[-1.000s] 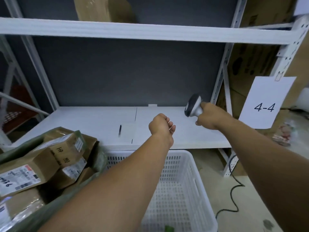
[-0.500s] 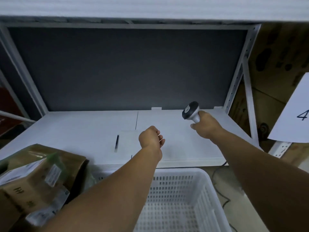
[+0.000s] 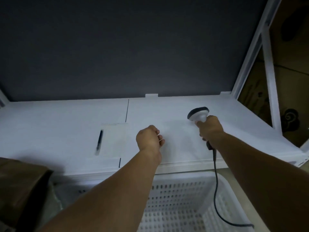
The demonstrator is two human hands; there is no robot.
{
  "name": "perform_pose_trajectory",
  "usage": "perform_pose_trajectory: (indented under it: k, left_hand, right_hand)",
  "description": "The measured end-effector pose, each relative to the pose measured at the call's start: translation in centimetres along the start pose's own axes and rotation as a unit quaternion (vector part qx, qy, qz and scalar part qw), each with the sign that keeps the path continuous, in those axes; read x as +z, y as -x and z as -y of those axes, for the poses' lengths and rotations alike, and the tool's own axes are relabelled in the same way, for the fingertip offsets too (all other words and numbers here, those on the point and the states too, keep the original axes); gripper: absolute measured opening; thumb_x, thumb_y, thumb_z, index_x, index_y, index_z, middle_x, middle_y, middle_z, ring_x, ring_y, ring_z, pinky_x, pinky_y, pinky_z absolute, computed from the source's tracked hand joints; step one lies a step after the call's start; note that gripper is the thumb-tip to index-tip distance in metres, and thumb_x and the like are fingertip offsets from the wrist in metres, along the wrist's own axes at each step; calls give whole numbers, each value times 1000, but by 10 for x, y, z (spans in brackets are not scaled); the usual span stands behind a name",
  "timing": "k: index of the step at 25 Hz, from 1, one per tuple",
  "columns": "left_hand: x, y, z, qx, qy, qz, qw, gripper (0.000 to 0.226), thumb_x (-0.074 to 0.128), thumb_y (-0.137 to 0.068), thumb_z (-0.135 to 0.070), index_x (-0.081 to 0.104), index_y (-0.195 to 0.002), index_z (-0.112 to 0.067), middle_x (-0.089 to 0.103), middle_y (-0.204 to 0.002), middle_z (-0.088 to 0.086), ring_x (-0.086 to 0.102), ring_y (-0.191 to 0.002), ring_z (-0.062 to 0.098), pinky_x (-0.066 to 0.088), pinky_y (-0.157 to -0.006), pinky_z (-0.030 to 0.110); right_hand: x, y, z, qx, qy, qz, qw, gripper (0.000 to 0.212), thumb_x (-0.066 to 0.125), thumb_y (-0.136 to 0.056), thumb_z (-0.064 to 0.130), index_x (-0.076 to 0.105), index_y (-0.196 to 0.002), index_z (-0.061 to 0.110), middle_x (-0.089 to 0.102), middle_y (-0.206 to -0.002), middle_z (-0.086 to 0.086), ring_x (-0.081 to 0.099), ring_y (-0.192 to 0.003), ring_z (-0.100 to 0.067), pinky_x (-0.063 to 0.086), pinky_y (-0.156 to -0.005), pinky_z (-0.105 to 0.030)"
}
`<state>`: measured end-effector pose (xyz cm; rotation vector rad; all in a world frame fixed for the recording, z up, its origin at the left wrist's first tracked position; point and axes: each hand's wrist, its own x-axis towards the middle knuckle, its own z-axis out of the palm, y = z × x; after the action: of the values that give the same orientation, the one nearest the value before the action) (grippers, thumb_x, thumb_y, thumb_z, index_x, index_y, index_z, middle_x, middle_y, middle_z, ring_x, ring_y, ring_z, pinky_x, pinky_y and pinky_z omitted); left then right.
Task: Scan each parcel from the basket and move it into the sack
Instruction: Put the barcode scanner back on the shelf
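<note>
1. Risk, cable: the scanner (image 3: 199, 114) cable (image 3: 215, 185) hangs from the grip, crosses the front edge of the shelf (image 3: 66, 131) and trails down over the basket (image 3: 180, 203). If the scanner is set down or swung, the cable may well catch on the basket rim and drag the scanner off the shelf.
2. Risk, placement: the scanner stands head up over the right part of the shelf; whether its base touches the surface cannot be told. Released near the front edge, it could topple towards the basket.
3. Risk, paperwork: a pen (image 3: 99, 139) lies on a sheet of paper (image 3: 113, 139) just left of the left hand (image 3: 149, 139). A careless sweep could knock either off the shelf.
4. Right hand (image 3: 209, 129): wrapped fully round the scanner handle, firm grip.
5. Left hand: curled into a loose fist above the shelf, holding nothing visible; contact with the surface cannot be confirmed.
6. Task items: the visible part of the basket, below the shelf, shows no parcel. A brown parcel (image 3: 21, 190) sits at the lower left; the sack itself is not clearly distinguishable.
</note>
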<state>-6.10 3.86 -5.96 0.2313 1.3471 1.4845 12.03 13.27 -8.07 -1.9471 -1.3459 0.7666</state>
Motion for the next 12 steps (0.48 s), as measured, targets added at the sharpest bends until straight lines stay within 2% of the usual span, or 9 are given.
perform_pose_trajectory:
  k: [2, 4, 9, 12]
  left_hand:
    - [-2, -10, 6, 0, -7, -9, 1000, 23, 48, -94, -3, 58, -75, -9, 55, -69, 4, 48, -55, 16, 47, -56, 28]
    - [-5, -16, 12, -7, -2, -7, 1000, 20, 48, -96, -5, 59, -80, -10, 55, -70, 4, 47, -55, 16, 47, -56, 28]
    - [-9, -24, 25, -13, 17, -8, 1000, 16, 49, -100, -10, 61, -89, -12, 57, -74, 4, 48, -57, 16, 48, -57, 29]
    - [-9, -26, 29, -9, 6, -7, 1000, 18, 50, -98, -7, 60, -84, -11, 57, -73, 4, 48, -56, 16, 47, -57, 28]
  right_hand:
    - [10, -9, -9, 21, -7, 9, 1000, 29, 60, -98, 12, 56, -124, 0, 66, -108, -21, 64, -91, -35, 54, -76, -42]
    - [16, -13, -19, 27, -7, 17, 999, 22, 56, -96, 7, 57, -117, 1, 63, -101, -19, 59, -85, -31, 48, -72, -39]
    - [27, -21, -39, 18, 0, 28, 999, 10, 54, -97, 9, 56, -106, 4, 58, -90, -16, 55, -77, -29, 43, -64, -34]
    - [32, -23, -43, -2, 26, 19, 999, 6, 51, -100, 12, 51, -103, 6, 52, -88, -13, 48, -73, -26, 35, -57, -29]
